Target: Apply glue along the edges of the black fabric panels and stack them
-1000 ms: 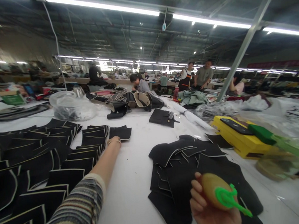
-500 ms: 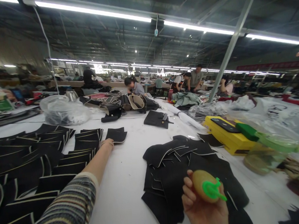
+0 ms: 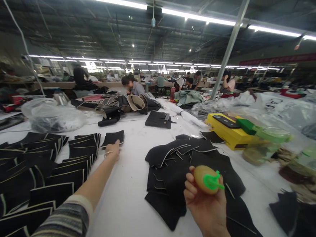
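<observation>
My left hand (image 3: 113,149), with a bangle at the wrist, reaches out over the table to a small black piece (image 3: 111,138) with a pale edge. Its fingertips are at the near right corner of that piece, one finger stretched out; the other fingers are partly hidden. My right hand (image 3: 206,205) is wrapped round an amber squeeze bottle (image 3: 201,177) with a bright green nozzle, held above a pile of black cut pieces (image 3: 172,175). Rows of overlapping black pieces (image 3: 57,183) with pale edges lie beside my left arm.
A yellow box (image 3: 224,132) bearing a phone (image 3: 226,121) stands at right, beside a green-lidded container (image 3: 257,149). A black flap piece with a buckle (image 3: 158,119) lies ahead. Plastic bags (image 3: 49,115) and bag parts (image 3: 130,104) are farther back, where people work.
My left hand has shifted right along the near edge of the small black piece, which stays in place. My right hand still holds the bottle. The view has turned slightly right.
</observation>
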Tool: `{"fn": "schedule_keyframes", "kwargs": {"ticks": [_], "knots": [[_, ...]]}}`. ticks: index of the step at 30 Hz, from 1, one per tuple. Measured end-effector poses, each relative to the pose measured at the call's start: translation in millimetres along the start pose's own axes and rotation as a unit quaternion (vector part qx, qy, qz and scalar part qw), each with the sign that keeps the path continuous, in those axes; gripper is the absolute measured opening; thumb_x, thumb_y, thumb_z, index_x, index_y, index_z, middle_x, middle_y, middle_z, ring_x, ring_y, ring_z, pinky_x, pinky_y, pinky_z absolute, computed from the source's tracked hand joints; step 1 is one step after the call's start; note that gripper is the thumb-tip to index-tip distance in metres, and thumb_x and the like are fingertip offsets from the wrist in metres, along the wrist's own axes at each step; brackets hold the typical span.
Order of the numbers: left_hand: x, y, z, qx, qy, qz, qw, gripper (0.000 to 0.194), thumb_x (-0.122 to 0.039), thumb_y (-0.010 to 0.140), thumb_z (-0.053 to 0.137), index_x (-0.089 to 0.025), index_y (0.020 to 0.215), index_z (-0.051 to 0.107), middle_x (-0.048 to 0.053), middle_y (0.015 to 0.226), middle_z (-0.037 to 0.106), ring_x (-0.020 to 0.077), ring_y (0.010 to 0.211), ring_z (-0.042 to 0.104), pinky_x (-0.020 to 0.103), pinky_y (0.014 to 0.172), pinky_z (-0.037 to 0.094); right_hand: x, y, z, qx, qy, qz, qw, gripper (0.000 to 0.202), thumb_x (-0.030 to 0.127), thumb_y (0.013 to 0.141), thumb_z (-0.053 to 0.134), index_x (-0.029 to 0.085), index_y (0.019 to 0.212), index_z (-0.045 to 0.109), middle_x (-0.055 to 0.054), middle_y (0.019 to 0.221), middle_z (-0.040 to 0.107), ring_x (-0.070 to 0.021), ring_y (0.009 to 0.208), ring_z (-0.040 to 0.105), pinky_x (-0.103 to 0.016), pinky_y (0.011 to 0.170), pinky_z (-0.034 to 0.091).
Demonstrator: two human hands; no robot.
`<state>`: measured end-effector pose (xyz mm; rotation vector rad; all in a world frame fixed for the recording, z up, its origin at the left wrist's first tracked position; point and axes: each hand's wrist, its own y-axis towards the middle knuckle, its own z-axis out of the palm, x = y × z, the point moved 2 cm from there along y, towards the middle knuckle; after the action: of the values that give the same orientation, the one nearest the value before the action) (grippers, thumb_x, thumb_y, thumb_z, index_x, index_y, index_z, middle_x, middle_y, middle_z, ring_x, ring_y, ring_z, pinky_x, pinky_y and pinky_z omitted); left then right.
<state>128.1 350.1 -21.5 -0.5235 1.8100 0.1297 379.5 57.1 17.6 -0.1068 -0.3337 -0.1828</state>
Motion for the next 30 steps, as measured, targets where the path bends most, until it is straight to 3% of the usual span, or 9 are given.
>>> {"fn": "schedule_keyframes", "kwargs": {"ticks": [4,7,10,12,17,21,24,26,30], "knots": [[3,-69,53.5,0.193,0.109,0.140,0.965,0.059,-0.044,0.055,0.086,-0.020,0.104,0.065,0.009,0.115,0.066,0.0276,0.112,0.059,0.032,0.091,0.046,1,1,-1,0.017,0.005,-0.002,1.000,0.054,0.056,0.073,0.072,0.014,0.106,0.065,-0.004,0.082,0.062,-0.0102,0.059,0.051,-0.021,0.053,0.048],[4,-116,83.9,0.262,0.163,0.208,0.928,0.073,-0.055,0.044,0.086,-0.023,0.106,0.064,0.013,0.125,0.061,0.0353,0.122,0.051,0.036,0.097,0.041,2,1,-3,0.022,0.004,-0.008,1.000,0.051,0.056,0.076,0.070,0.014,0.105,0.065,-0.004,0.083,0.063,-0.0105,0.060,0.052,-0.021,0.055,0.049],[1,-141,92.7,0.288,0.205,0.241,0.904,0.073,-0.061,0.040,0.083,-0.019,0.096,0.064,0.018,0.122,0.061,0.0422,0.123,0.048,0.041,0.097,0.039,2,4,-7,0.016,0.003,-0.009,1.000,0.051,0.057,0.077,0.069,0.014,0.104,0.066,-0.005,0.083,0.064,-0.0107,0.062,0.054,-0.021,0.056,0.049],[-5,-147,88.7,0.303,0.218,0.260,0.891,0.059,-0.056,0.044,0.083,-0.019,0.086,0.063,0.016,0.113,0.065,0.0398,0.118,0.052,0.038,0.095,0.041,1,5,-9,0.016,0.004,-0.008,1.000,0.051,0.058,0.076,0.070,0.014,0.102,0.066,-0.005,0.083,0.065,-0.0109,0.062,0.055,-0.021,0.056,0.049],[-35,-140,42.2,0.289,0.212,0.277,0.892,0.012,-0.025,0.071,0.063,-0.022,0.082,0.062,0.004,0.085,0.068,0.0291,0.099,0.061,0.035,0.090,0.043,0,5,-10,0.030,0.013,-0.008,0.999,0.049,0.056,0.075,0.072,0.013,0.099,0.068,-0.006,0.083,0.068,-0.0121,0.063,0.059,-0.021,0.057,0.052],[-56,-126,-30.8,0.255,0.187,0.263,0.911,0.027,-0.012,0.068,0.060,-0.024,0.092,0.062,-0.001,0.093,0.067,0.0255,0.102,0.060,0.031,0.086,0.046,2,5,-12,0.039,0.011,-0.017,0.999,0.047,0.051,0.074,0.075,0.013,0.101,0.069,-0.008,0.088,0.071,-0.0160,0.072,0.067,-0.025,0.063,0.056],[-43,-132,-75.5,0.334,0.198,0.170,0.906,0.034,-0.003,0.053,0.069,-0.022,0.080,0.066,-0.003,0.083,0.067,0.0259,0.094,0.063,0.028,0.077,0.050,3,6,-16,0.039,-0.011,-0.037,0.998,0.051,0.049,0.071,0.079,0.013,0.105,0.068,-0.010,0.096,0.073,-0.0203,0.081,0.070,-0.031,0.071,0.059],[-24,-148,-89.8,0.390,0.215,0.111,0.888,0.036,0.002,0.043,0.071,-0.022,0.068,0.065,-0.003,0.072,0.065,0.0278,0.085,0.065,0.032,0.073,0.052,-1,7,-17,0.037,-0.026,-0.048,0.998,0.049,0.046,0.070,0.081,0.015,0.105,0.068,-0.011,0.099,0.073,-0.0223,0.087,0.070,-0.034,0.075,0.059],[10,-189,-93.9,0.338,0.206,0.135,0.908,0.034,0.001,0.040,0.074,-0.025,0.058,0.063,0.001,0.070,0.062,0.0330,0.096,0.062,0.041,0.086,0.049,-14,3,-15,0.035,-0.040,-0.039,0.998,0.037,0.034,0.072,0.081,0.018,0.103,0.069,-0.008,0.101,0.073,-0.0241,0.095,0.068,-0.036,0.075,0.060]]}}
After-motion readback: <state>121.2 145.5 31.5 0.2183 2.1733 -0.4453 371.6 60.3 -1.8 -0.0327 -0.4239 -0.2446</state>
